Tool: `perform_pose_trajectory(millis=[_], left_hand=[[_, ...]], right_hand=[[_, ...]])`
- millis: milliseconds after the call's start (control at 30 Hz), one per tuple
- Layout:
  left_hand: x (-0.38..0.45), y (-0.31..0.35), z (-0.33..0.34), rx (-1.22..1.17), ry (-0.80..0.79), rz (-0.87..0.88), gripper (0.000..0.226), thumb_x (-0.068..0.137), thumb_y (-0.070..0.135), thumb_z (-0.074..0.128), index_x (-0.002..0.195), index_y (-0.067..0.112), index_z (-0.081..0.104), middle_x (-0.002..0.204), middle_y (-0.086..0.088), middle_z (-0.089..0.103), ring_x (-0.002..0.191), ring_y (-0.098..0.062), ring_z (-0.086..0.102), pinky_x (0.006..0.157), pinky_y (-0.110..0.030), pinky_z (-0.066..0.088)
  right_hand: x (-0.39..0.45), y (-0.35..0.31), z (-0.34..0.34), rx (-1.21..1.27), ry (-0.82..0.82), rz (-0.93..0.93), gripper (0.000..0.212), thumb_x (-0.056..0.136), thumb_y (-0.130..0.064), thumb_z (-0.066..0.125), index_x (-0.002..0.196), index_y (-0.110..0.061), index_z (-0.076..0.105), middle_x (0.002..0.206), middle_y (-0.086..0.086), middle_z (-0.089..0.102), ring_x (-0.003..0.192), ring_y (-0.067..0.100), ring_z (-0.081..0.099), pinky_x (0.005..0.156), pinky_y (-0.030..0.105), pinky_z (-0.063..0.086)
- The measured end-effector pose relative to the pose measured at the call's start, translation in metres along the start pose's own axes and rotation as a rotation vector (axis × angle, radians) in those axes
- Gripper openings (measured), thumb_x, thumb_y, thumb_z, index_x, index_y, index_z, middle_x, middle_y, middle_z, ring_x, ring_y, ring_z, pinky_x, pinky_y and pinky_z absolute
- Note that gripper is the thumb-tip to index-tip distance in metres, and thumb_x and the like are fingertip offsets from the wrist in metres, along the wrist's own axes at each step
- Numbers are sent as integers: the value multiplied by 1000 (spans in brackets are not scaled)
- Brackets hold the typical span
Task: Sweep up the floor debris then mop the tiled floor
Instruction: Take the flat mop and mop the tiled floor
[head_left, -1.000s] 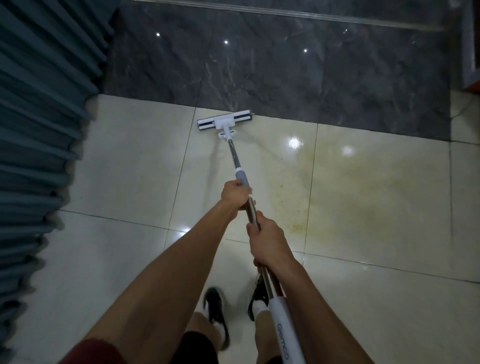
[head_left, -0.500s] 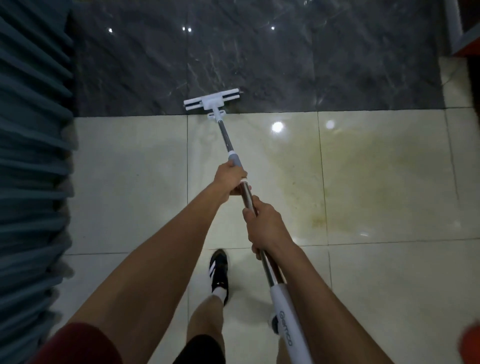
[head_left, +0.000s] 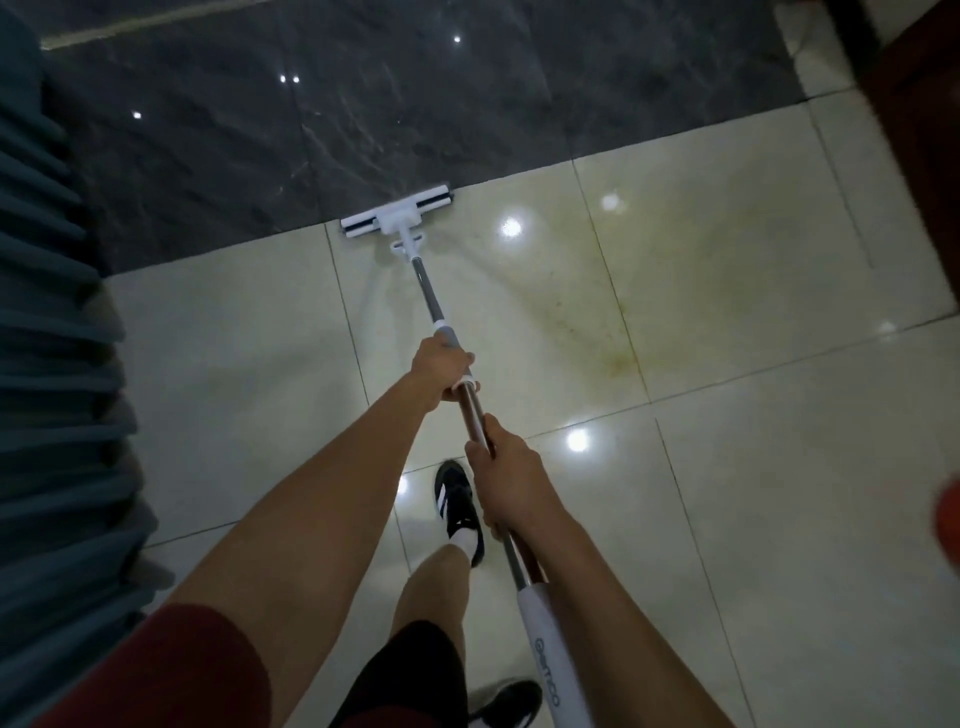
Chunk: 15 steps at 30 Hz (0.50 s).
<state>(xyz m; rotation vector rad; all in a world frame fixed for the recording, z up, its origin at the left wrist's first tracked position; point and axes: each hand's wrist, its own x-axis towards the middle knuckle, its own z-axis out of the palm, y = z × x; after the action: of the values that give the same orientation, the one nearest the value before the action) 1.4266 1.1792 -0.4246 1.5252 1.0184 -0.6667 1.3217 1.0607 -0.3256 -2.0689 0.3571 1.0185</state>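
Gripping a long mop (head_left: 427, 291) with both fists, a person works its flat white head (head_left: 397, 216) along the seam where glossy cream floor tiles (head_left: 727, 467) meet a band of dark, veined stone (head_left: 311, 130). The left hand (head_left: 441, 373) is clamped around the grey collar partway down the shaft; the right hand (head_left: 511, 483) is wrapped tight on the metal tube nearer the body, just above a white plastic sleeve (head_left: 545, 649) printed with lettering too small to read. The rectangular mop head lies flat on the cream tile, its far edge touching the dark stone. A yellowish, streaky stain (head_left: 618, 312) spreads over the polished tiles to the right of the shaft, among bright ceiling-light reflections. Pleated blue-grey curtain folds (head_left: 57, 364) fill the left edge. A black, white-striped shoe (head_left: 457, 504) stands between the forearms; a second shoe is partly hidden behind the sleeve. A blurred red-orange shape at the right edge cannot be identified.
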Motion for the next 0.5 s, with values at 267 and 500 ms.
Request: perform_pose_trajectory(millis=[267, 500], left_hand=[[-95, -123, 83, 149, -124, 8, 14, 96, 7, 65, 102, 8, 52, 90, -15, 63, 70, -35, 68, 79, -59, 60], [-185, -244, 158, 169, -253, 0, 33, 96, 5, 65, 125, 4, 47, 105, -23, 60, 76, -41, 68, 82, -63, 58]], right_hand=[[-115, 145, 21, 157, 62, 74, 34, 105, -31, 42, 139, -28, 44, 91, 1, 62, 68, 18, 62, 60, 32, 59], [-224, 270, 37, 235, 130, 117, 26, 104, -28, 42, 129, -26, 49, 80, 3, 61, 53, 15, 59, 43, 24, 49]])
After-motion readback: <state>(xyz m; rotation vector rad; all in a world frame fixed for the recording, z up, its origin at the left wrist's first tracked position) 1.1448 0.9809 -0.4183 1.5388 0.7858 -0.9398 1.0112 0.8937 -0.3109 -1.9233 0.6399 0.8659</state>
